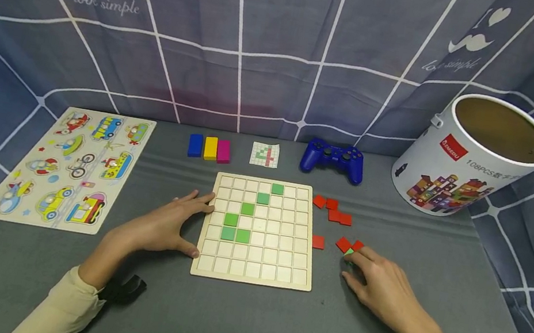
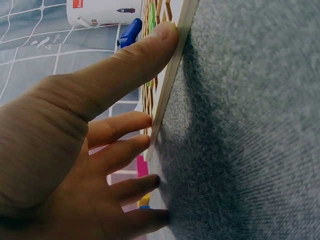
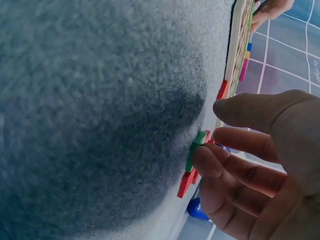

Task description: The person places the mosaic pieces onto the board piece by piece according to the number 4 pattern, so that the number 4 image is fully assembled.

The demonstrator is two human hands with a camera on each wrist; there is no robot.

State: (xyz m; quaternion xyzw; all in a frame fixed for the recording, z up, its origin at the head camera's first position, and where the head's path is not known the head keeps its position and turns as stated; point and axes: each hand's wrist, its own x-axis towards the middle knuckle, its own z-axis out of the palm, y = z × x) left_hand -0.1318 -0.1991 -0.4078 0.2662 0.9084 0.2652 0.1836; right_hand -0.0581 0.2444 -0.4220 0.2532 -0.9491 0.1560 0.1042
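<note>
A wooden grid board [image 1: 278, 258] lies flat on the table, with several green square tiles [image 1: 247, 209] set in its cells in a stepped line. My left hand [image 1: 158, 225] spreads along the board's left side, thumb and fingertips touching its edge; the left wrist view shows the thumb [image 2: 162, 37] on the rim. Right of the board, my right hand [image 1: 381, 286] hovers low over a loose green tile [image 3: 196, 150] among red tiles [image 1: 344, 244]. Its fingertips are at the tile, while the thumb [image 3: 245, 110] stands apart from it. Part of that tile is hidden.
Behind the board are blue, yellow and magenta blocks [image 1: 210, 148], a small pattern card [image 1: 264, 155] and a blue game controller [image 1: 333, 161]. A picture puzzle board [image 1: 67, 170] lies at left. A large white bucket [image 1: 460, 168] stands at back right. More red tiles [image 1: 334, 215] lie beside the board.
</note>
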